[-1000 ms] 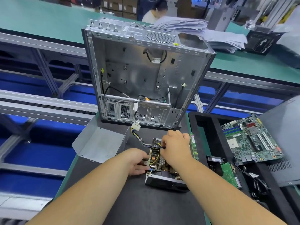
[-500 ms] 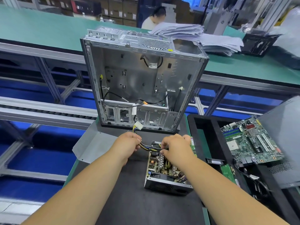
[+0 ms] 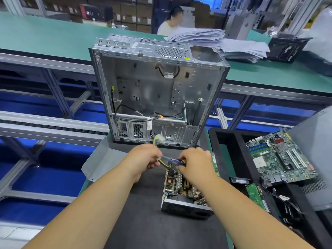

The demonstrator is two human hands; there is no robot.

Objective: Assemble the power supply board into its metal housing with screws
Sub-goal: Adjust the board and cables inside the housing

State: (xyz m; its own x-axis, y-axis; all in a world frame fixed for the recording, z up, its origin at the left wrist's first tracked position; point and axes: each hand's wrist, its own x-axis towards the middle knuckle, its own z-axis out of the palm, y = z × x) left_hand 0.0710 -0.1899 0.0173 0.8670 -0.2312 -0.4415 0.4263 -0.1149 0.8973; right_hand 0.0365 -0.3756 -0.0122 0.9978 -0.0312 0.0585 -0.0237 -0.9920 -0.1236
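Note:
The power supply board [image 3: 181, 186] lies inside its open metal housing [image 3: 185, 209] on the dark mat. A bundle of yellow and black wires [image 3: 166, 161] runs from the board's far end up to a white connector [image 3: 159, 137]. My left hand [image 3: 143, 159] grips the wires to the left of the board. My right hand [image 3: 195, 163] pinches the same bundle over the board's far end. Both hands blur slightly.
An open computer case [image 3: 154, 94] stands upright just beyond my hands. A grey metal cover [image 3: 104, 159] lies at the left. A black tray [image 3: 230, 153] at the right holds a motherboard [image 3: 278, 157] and small green boards. Paper stacks [image 3: 224, 42] and a seated person are beyond.
My left hand has left the housing's side, moved up and taken hold of the wire bundle. My right hand has shifted to the board's far end. The view has tilted up slightly.

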